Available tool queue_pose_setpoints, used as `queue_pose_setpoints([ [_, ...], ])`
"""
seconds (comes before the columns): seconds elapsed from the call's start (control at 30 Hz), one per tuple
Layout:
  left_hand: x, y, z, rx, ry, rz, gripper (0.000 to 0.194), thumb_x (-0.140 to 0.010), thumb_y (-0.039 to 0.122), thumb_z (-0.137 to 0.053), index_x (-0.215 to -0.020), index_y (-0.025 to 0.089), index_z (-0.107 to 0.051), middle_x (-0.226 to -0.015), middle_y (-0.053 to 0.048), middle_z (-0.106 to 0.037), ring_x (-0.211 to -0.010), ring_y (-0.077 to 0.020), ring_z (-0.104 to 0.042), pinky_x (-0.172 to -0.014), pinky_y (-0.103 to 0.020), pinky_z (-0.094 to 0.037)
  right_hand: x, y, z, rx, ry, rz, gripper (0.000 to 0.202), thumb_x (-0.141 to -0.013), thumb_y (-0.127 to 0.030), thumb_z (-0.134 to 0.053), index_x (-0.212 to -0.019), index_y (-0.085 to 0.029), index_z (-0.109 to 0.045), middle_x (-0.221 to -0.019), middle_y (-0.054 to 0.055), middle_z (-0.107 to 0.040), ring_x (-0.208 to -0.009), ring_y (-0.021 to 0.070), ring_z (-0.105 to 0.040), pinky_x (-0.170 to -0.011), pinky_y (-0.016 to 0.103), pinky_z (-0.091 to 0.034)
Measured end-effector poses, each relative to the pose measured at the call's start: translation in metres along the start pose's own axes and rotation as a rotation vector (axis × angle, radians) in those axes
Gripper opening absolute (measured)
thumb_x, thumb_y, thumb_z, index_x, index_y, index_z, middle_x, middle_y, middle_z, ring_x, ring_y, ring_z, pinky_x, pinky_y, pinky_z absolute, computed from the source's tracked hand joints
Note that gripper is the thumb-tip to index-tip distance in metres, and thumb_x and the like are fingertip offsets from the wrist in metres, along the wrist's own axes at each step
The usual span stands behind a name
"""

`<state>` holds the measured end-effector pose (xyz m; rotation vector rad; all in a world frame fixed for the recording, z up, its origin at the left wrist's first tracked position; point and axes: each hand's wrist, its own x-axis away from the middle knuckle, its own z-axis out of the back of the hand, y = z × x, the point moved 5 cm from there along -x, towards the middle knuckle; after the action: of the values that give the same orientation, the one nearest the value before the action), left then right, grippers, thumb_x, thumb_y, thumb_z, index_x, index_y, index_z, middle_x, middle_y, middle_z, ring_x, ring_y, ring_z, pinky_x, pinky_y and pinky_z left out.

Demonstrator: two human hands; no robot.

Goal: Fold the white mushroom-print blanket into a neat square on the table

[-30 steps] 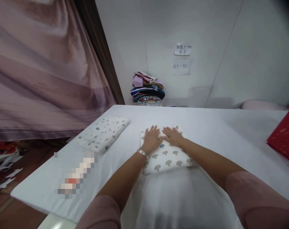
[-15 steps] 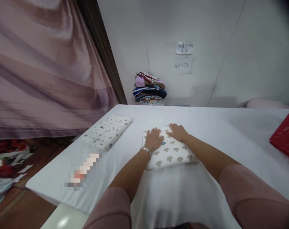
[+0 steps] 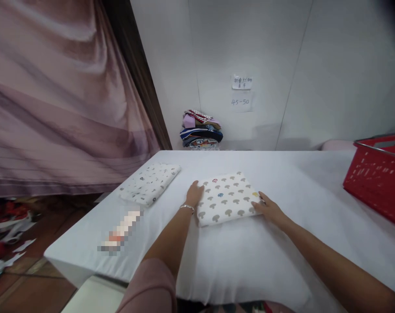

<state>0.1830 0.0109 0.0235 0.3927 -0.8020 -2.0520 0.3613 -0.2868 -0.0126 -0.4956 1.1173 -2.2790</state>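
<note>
A neatly folded white cloth (image 3: 229,201) printed with grey-brown mushrooms and a few coloured ones lies in front of me on the white-covered table (image 3: 246,256). My left hand (image 3: 194,193), a bracelet at its wrist, grips the cloth's left edge. At the opposite edge, my right hand (image 3: 266,208) holds the lower right corner with the thumb on top; its other fingers are partly hidden at the side. Left of my left hand lies a second folded white cloth (image 3: 151,183) with small dark prints.
A red plastic basket (image 3: 380,178) stands at the table's right side. Stacked folded fabrics (image 3: 201,130) rise behind the far edge, against the wall. A blurred-out item (image 3: 122,232) lies on the table's left front. A pink curtain (image 3: 54,108) hangs at the left.
Both hands have moved from lying flat on top of the mushroom cloth to its left and right edges. The view has shifted right, showing more of the red basket.
</note>
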Motion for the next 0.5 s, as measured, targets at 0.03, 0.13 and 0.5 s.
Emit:
queue_pose_setpoints([
  [0.03,0.003,0.003,-0.001,0.008,0.016,0.015,0.050,-0.083,0.032,-0.049,-0.129,0.014,-0.040,-0.134,-0.015,-0.047,-0.123,-0.0235,-0.044,-0.102,-0.035,-0.033,0.000,-0.001,-0.001,-0.020,0.004,0.029,0.071,-0.076,-0.049,-0.055,-0.138,-0.018,-0.038,-0.123,0.011,-0.057,-0.106,0.0270,-0.057,-0.085,0.037,-0.049],
  [0.13,0.029,0.010,-0.011,0.028,0.039,0.065,0.051,-0.083,0.033,-0.049,-0.129,0.012,-0.036,-0.130,-0.017,-0.050,-0.115,-0.0219,-0.051,-0.095,-0.033,-0.040,-0.018,-0.005,0.014,-0.043,0.046,0.092,0.064,-0.070,-0.033,-0.061,-0.131,-0.019,-0.048,-0.117,0.009,-0.061,-0.103,0.0275,-0.059,-0.088,0.040,-0.048],
  [0.5,0.151,0.030,-0.030,0.109,-0.063,-0.079,0.039,-0.082,0.052,-0.048,-0.106,0.021,-0.052,-0.090,-0.003,-0.063,-0.078,-0.0152,-0.060,-0.071,-0.027,-0.045,-0.052,-0.009,0.070,0.330,0.304,0.264,0.045,-0.079,-0.028,-0.049,-0.122,-0.014,-0.054,-0.138,0.014,-0.042,-0.130,0.0281,-0.034,-0.105,0.044,-0.031],
])
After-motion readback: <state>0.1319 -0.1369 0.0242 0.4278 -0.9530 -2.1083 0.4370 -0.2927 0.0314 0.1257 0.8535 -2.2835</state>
